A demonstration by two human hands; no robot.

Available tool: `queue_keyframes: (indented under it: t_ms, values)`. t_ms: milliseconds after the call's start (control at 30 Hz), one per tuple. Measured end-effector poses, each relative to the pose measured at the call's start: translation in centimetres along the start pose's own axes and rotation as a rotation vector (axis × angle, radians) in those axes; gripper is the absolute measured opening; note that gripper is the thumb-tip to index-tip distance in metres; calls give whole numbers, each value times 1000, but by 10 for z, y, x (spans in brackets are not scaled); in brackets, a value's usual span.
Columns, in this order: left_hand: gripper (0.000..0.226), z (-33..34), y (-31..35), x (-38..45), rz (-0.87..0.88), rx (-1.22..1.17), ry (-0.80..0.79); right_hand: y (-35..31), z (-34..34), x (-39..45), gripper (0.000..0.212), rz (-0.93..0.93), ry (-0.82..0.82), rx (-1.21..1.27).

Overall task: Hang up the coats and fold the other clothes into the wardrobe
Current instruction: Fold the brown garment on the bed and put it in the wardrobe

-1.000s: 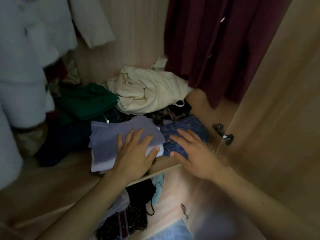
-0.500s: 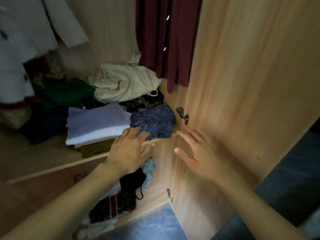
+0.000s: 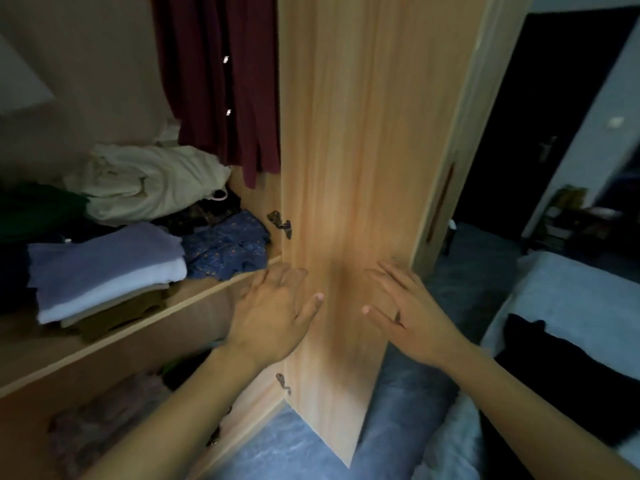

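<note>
Both the left hand [image 3: 277,313] and right hand [image 3: 408,313] hover empty, fingers spread; the folded stack [image 3: 104,271] at the shelf's [image 3: 145,327] front edge could topple if bumped.

Bare forearms, no sleeves, right hand [image 3: 408,317] marked

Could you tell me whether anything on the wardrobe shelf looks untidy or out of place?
Yes: the cream garment lies crumpled at the back of the shelf, unlike the folded lilac stack in front.

Both hands, left [image 3: 277,313] and right [image 3: 408,313], reach forward, fingers straight and spread.
</note>
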State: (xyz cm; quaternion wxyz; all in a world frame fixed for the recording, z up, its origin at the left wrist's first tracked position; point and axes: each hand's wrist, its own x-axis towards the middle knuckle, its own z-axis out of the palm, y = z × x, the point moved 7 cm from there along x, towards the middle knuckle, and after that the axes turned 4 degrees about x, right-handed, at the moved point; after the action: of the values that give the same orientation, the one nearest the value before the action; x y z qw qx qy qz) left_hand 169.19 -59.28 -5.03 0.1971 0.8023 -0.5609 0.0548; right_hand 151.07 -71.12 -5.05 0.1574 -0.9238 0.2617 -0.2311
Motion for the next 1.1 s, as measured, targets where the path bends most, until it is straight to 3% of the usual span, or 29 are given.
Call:
queue_keyframes:
  t_ms: [300, 600, 800, 1100]
  values:
    - [62, 61, 123, -52, 302, -185, -149, 24, -75, -151, 78, 347, -14, -289]
    - [61, 82, 227, -89, 504, -162, -233, 55, -157, -301, 65, 655, 224, -261]
    - [57, 99, 312, -121, 612, -144, -266, 77, -201, -401, 64, 751, 309, -247]
    - [56, 124, 430, -186, 552, -88, -354, 122, -232, -550, 66, 796, 279, -166]
